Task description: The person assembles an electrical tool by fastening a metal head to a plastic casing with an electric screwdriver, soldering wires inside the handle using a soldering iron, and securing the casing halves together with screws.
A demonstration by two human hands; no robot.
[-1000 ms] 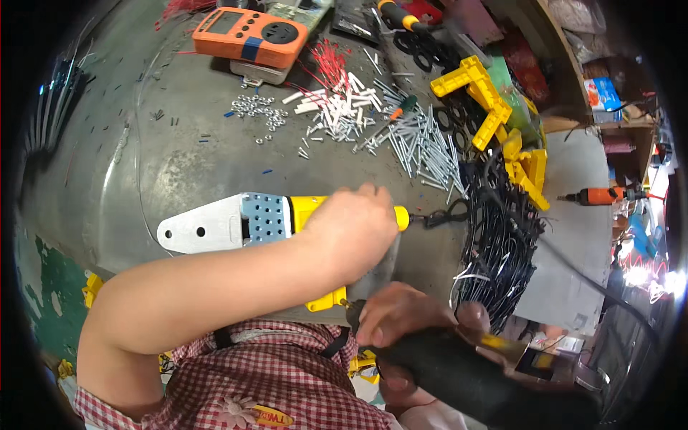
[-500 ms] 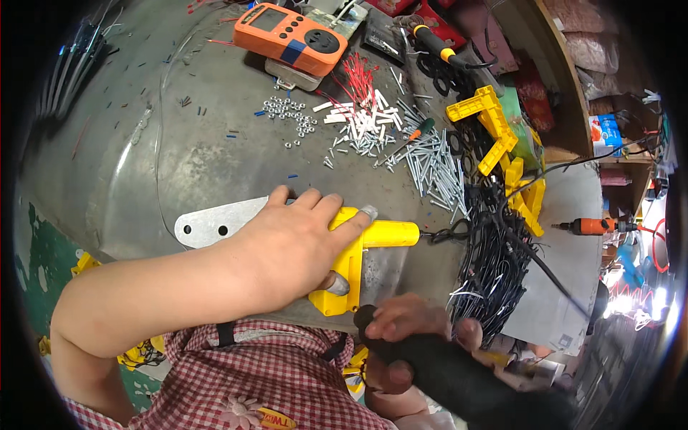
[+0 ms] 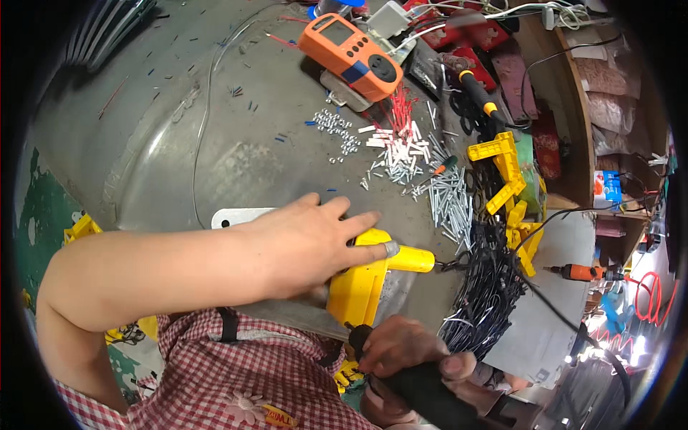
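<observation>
A yellow plastic housing (image 3: 356, 295) with a short round stub and a black lead lies tilted at the table's near edge. My left hand (image 3: 308, 240) lies over its left side and grips it, fingers spread, a grey cover on one fingertip. From under this hand a flat metal plate (image 3: 236, 216) with a hole sticks out to the left. My right hand (image 3: 405, 347) is closed around a black power screwdriver (image 3: 430, 394). The driver's bit points at the near edge of the housing; whether it touches a screw is too small to tell.
Beyond the hands lie metal nuts (image 3: 337, 129), white sleeves (image 3: 398, 147) and long screws (image 3: 451, 204). An orange meter (image 3: 351, 56) stands behind them. At the right are bundled black cables (image 3: 484, 294), yellow plastic parts (image 3: 502, 165), a soldering iron (image 3: 479, 93) and an orange driver (image 3: 584, 272).
The housing has turned and tilted under my left hand. My right hand has brought the screwdriver's bit up to its near edge. The whole view has shifted.
</observation>
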